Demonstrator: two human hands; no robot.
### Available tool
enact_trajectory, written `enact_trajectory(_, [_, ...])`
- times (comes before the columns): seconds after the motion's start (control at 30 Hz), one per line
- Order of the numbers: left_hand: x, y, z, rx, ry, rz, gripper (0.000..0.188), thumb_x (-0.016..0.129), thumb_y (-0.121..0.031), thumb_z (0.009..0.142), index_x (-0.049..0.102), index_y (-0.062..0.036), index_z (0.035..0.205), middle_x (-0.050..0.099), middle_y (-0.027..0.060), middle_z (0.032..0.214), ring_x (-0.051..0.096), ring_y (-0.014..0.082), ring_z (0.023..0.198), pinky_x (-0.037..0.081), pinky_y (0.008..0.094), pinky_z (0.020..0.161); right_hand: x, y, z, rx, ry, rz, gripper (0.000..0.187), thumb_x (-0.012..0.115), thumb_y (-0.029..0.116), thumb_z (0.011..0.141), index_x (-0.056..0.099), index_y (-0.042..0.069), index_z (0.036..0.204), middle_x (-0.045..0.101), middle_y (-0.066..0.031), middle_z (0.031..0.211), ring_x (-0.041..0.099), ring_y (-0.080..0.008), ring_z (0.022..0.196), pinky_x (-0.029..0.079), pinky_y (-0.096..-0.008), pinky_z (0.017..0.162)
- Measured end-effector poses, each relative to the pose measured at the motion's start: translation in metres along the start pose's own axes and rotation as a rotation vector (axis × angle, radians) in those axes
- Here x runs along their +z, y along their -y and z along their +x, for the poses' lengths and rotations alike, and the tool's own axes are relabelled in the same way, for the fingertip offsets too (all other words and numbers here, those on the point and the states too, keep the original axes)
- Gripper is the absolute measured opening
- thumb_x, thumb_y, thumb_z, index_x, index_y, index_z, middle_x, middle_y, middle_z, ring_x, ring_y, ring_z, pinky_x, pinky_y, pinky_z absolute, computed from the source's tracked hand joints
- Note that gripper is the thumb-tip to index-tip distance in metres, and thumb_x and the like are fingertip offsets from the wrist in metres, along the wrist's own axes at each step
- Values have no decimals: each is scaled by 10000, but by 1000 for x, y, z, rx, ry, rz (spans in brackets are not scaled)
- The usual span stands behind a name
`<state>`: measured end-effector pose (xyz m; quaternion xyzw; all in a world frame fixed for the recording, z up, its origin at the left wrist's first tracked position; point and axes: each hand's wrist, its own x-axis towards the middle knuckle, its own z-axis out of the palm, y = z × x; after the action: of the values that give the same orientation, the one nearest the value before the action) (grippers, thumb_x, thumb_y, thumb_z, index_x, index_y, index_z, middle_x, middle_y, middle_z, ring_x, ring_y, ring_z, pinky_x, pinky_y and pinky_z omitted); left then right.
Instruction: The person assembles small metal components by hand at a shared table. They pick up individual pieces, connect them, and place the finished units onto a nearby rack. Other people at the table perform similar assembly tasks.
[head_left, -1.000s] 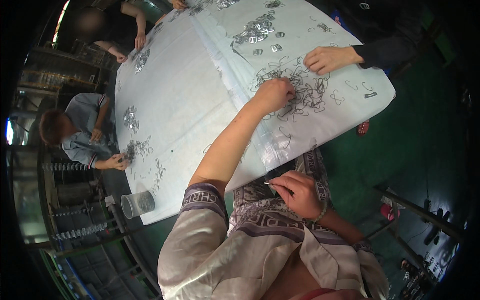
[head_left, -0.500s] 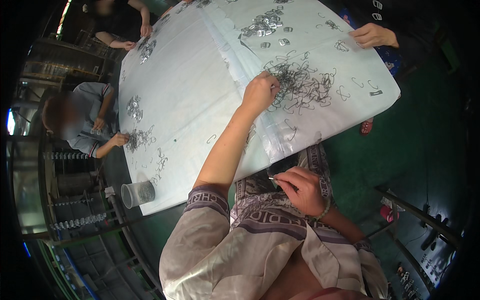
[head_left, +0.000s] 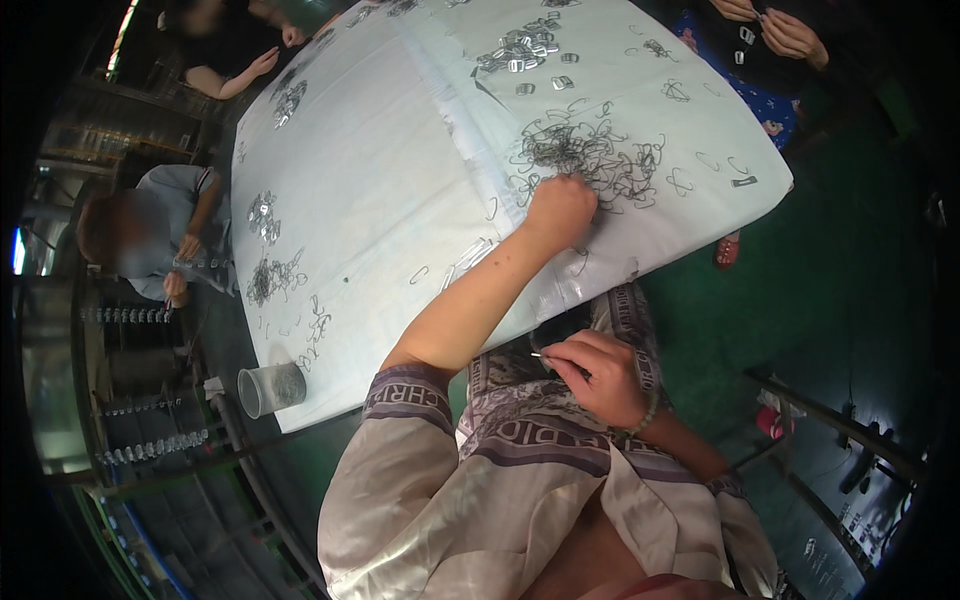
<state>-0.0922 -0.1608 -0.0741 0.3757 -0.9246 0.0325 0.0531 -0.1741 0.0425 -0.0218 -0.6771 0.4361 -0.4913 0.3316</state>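
My left hand (head_left: 563, 212) reaches across the white-covered table (head_left: 350, 160) to the near side of a tangled pile of thin dark wire hooks (head_left: 630, 165). Its fingers are curled, and the fingertips are hidden from view. Above my lap, my right hand (head_left: 600, 375) is closed in a pinch on a small thin metal piece (head_left: 540, 355), of which only a pale tip shows. Beside my left forearm lie several slim silvery pieces (head_left: 468, 258). A single wire hook (head_left: 418, 275) rests left of them.
A clear plastic cup (head_left: 272, 389) stands at the table's near left corner. Metal buckles (head_left: 525, 50) are heaped farther back. Co-workers' hands (head_left: 790, 38) hold small parts at the far right; other people (head_left: 180, 225) sit along the left edge. Metal rails (head_left: 840, 430) stand at right.
My left hand has drawn back toward me and to the right along the pile, uncovering the silvery pieces. My right hand has barely moved. The far-right co-worker's hand has left the table.
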Motion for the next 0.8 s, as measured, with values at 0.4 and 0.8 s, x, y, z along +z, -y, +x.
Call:
enact_trajectory(0.4, [-5, -52, 121, 317, -187, -373, 56, 581, -49, 749, 593, -26, 799, 636, 146, 803, 628, 336, 792, 520, 421, 708, -13, -3, -4, 40, -23, -29, 110, 687, 17, 768, 664, 38, 873, 614, -87, 775, 619, -263, 717, 494, -362, 649])
enact_trajectory(0.8, [22, -82, 174, 542, -62, 93, 79, 585, -70, 749, 661, -53, 762, 645, 93, 865, 628, 249, 893, 533, 338, 747, -12, -14, -11, -10, -18, -37, 138, 686, 41, 750, 682, 56, 887, 635, -74, 807, 642, -245, 745, 518, -351, 672])
